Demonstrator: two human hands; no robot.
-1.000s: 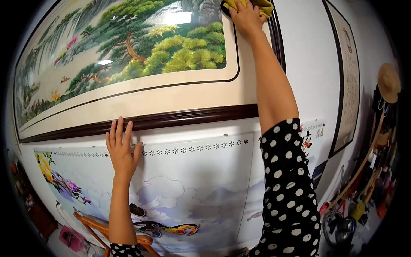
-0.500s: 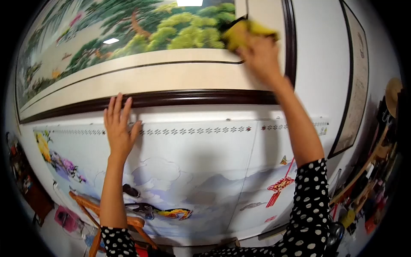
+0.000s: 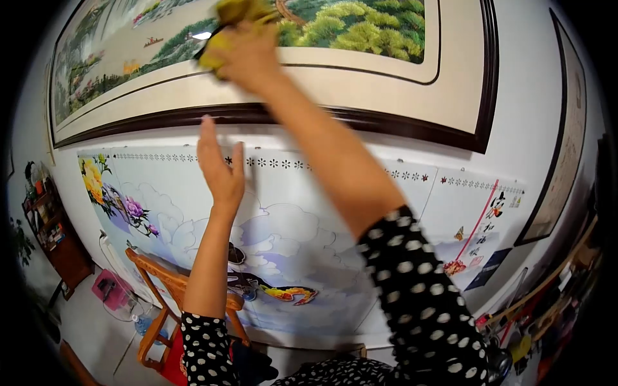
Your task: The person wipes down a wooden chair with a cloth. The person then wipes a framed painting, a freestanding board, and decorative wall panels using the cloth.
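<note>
A large framed landscape picture [image 3: 360, 83] with a dark wooden frame hangs on the wall. My right hand [image 3: 248, 61], slightly blurred, holds a yellow cloth [image 3: 241, 13] with dark parts against the picture's surface, left of the green trees. Fingers up, my left hand [image 3: 222, 170] rests at the lower edge of the frame, with its thumb apart and no object in it. Below the frame, a white printed sheet [image 3: 290, 225] with flowers, clouds and a row of small dark marks covers the wall.
A wooden chair [image 3: 161, 276] with a red seat stands at the lower left. Behind it are a pink container [image 3: 109, 289] and a brown cabinet [image 3: 61, 248]. A tall narrow framed picture [image 3: 560, 141] hangs at the right, above cluttered items [image 3: 547, 302].
My right hand has swept the yellow cloth leftward, from the picture's right side to nearer its middle. The view has shifted, and my left hand's fingers are now closer together.
</note>
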